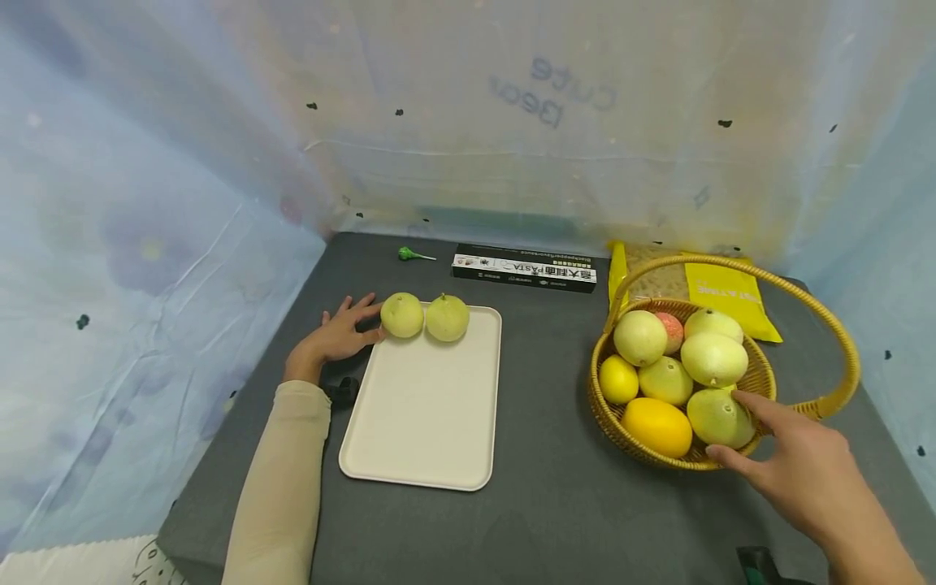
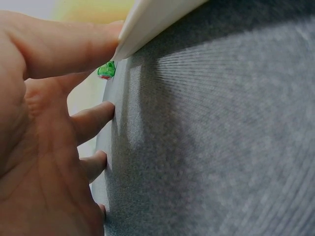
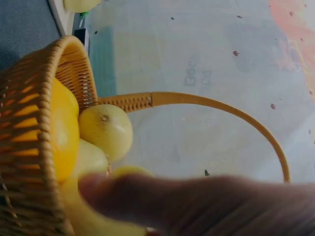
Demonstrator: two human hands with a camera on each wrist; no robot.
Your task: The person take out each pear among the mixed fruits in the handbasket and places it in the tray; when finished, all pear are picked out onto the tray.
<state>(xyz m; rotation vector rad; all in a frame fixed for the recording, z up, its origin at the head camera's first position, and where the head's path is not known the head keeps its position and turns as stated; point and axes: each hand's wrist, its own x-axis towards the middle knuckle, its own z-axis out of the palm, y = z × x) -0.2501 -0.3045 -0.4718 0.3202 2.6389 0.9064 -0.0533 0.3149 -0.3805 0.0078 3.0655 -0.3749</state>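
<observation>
My left hand (image 1: pixel 340 331) lies at the far left corner of a cream tray (image 1: pixel 431 406), fingers spread on the dark cloth. Its thumb (image 2: pixel 74 46) touches the tray's rim. Two yellow-green pears (image 1: pixel 402 315) sit side by side at the tray's far end, the left one close to the fingers. On the right, my right hand (image 1: pixel 812 463) reaches over the near rim of a wicker basket (image 1: pixel 610 422). Thumb and index finger grip a yellow-green pear (image 1: pixel 712 416) there; the other fingers are hidden.
The basket also holds several pears, a lemon (image 1: pixel 618 379), a larger yellow fruit (image 1: pixel 656 426) and a reddish fruit (image 1: pixel 670 331). Its tall handle (image 1: pixel 812 305) arches above. Behind lie a yellow pasta bag (image 1: pixel 724 292), a black pasta box (image 1: pixel 523 268) and a small green item (image 1: pixel 409 253).
</observation>
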